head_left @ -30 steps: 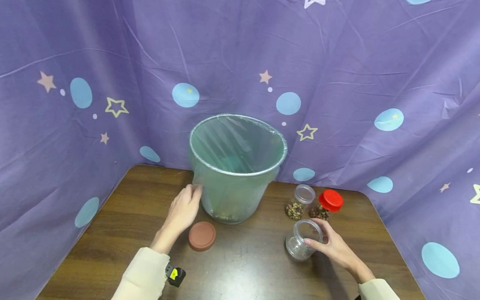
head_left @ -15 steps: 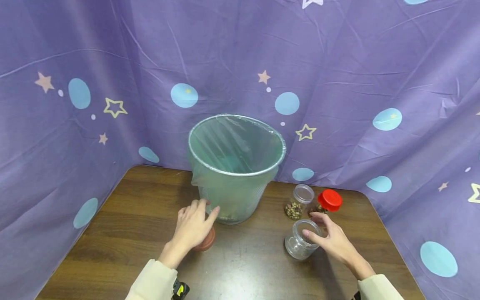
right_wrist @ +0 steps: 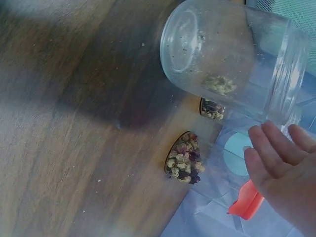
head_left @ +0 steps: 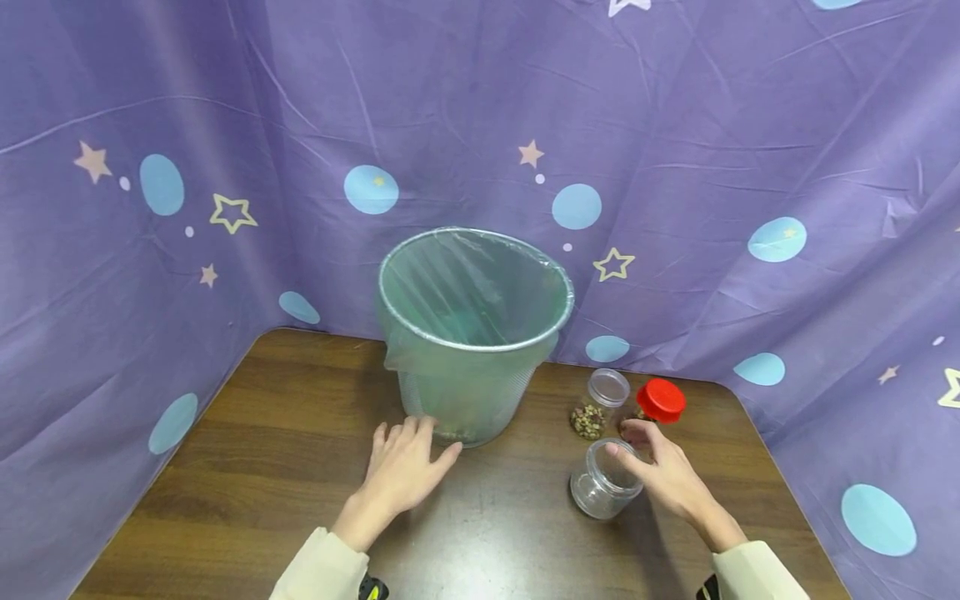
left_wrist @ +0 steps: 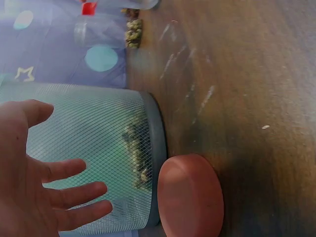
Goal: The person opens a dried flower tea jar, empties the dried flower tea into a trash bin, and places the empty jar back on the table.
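Observation:
My left hand [head_left: 401,471] is held with fingers spread above a terracotta-coloured round lid [left_wrist: 190,197], which it hides in the head view. The left wrist view has the lid on the table beside the base of a mesh bin, apart from the fingers [left_wrist: 76,195]. At the right, my right hand [head_left: 667,475] hovers by the rim of a clear, lidless jar [head_left: 602,483], thumb and fingers apart. In the right wrist view the fingertips lie close to the jar's neck; whether they touch it I cannot tell. Only small specks show inside the jar.
A mesh bin [head_left: 465,392] with a green liner stands at the back middle, with dried bits low inside. Behind the jar are a clear-lidded jar [head_left: 598,404] of dried buds and a red-lidded jar [head_left: 660,402]. Purple curtain [head_left: 480,108] hangs behind the table [head_left: 247,467].
My left hand has come away from the bin's side and moved nearer and rightward over the lid, its fingers spreading. My right thumb has lifted slightly from the jar's rim; the jar stays put.

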{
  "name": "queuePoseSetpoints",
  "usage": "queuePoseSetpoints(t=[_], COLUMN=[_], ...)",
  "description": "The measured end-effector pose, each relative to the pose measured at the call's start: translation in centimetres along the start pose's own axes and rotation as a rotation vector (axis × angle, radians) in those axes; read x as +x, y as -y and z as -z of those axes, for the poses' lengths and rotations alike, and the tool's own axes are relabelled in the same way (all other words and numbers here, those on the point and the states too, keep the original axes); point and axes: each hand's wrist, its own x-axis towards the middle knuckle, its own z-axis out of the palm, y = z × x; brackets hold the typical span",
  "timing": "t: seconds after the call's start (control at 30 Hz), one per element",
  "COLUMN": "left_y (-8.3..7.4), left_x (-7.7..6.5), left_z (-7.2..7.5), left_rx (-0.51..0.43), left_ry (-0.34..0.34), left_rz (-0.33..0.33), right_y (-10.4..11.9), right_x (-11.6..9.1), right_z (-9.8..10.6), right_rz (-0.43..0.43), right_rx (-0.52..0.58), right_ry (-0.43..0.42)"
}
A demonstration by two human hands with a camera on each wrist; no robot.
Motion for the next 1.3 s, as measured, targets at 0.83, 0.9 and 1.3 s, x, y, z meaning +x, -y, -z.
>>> queuePoseSetpoints(t=[0.83, 0.9, 1.3], left_y=[-1.4, -1.7, -3.8], left_x=[-0.2, -0.1, 0.8], left_z=[-1.0, -1.0, -2.4], left_rx=[-0.171, -0.184, -0.369], left_ry=[0.099, 0.103, 0.181], left_rz=[-0.084, -0.090, -0.184], right_y=[0.1, 0.1, 0.1], right_x=[1.3, 1.6, 3.2], right_z=[0.2, 0.2, 0.3], right_rz=[-0.112, -0.124, -0.170], right_rx=[0.034, 0.025, 0.009], right_ry=[0.078, 0.079, 0.077])
